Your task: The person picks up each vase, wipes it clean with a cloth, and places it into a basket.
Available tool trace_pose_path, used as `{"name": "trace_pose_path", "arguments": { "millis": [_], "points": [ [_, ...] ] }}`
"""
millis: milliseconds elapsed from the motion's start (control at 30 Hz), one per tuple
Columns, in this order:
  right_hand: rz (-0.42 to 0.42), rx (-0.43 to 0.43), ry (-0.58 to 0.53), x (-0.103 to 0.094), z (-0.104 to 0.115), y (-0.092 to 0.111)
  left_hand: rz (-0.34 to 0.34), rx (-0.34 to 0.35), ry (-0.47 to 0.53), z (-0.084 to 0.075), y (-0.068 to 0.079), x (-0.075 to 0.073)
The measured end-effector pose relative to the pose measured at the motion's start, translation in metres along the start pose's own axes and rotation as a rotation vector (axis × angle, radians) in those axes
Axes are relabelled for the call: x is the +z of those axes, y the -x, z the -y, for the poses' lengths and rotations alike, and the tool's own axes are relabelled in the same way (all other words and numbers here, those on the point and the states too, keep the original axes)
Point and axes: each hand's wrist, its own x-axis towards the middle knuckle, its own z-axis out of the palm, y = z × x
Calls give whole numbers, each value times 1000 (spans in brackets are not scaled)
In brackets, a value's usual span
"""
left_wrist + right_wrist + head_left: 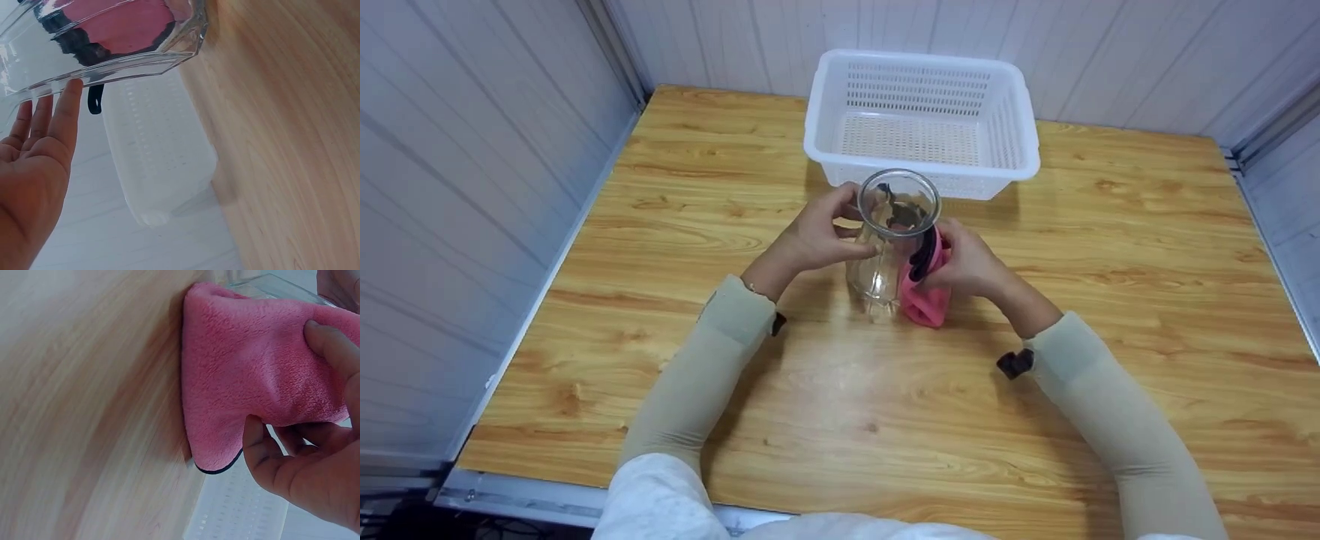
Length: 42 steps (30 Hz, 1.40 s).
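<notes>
Glass jar (889, 259): left hand (825, 236) grasps it from the left, thumb on the near side. Right hand (971, 262) has its fingers pinching a pink cloth (926, 304) with black edging, up against the jar's right side. Jar is mid-desk, mouth up; can't tell if the base touches the desk (840, 420). White basket (922, 58) just beyond it, near the desk's far edge. Pale panelled walls (472, 225) left, right and far.
</notes>
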Motion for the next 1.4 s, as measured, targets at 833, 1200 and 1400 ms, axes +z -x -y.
{"name": "trace_pose_path", "arguments": {
  "millis": [833, 1200, 1400],
  "points": [
    [-161, -174, -247, -33, 45, 10, -2, -25, 7, 2, -2, 3],
    [-66, -84, -19, -10, 26, 2, -5, -31, 45, 2, -1, 4],
    [-36, -40, 42, 2, 12, 1, -15, -23, 42, 4, 0, 4]
  ]
}}
